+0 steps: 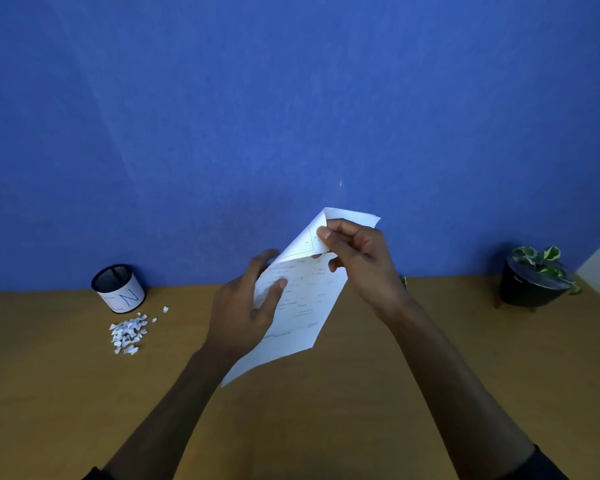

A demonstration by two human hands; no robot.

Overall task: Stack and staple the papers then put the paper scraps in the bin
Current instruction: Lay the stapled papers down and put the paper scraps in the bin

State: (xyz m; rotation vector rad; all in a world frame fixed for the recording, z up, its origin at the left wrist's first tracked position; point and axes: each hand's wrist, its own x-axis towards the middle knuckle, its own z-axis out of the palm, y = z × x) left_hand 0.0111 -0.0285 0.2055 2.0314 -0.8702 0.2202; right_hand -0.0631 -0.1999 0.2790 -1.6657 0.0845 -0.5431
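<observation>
Both hands raised above the wooden tabletop (361,393), left hand (243,313) gripping the printed papers (302,299) by their side, right hand (357,261) pinching their folded top corner, paper scraps (128,333) heaped left, mesh bin (118,288) just behind, potted plant (534,278) far right, blue wall (291,98) beyond

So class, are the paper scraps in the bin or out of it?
Out. The paper scraps lie heaped on the table in front of the bin.

The print on the papers (302,299) is too blurred to read. The left hand (246,313) hides their left edge, and most of its fingers (262,259) lie behind them. A small object (404,280) behind the right wrist cannot be identified.
</observation>
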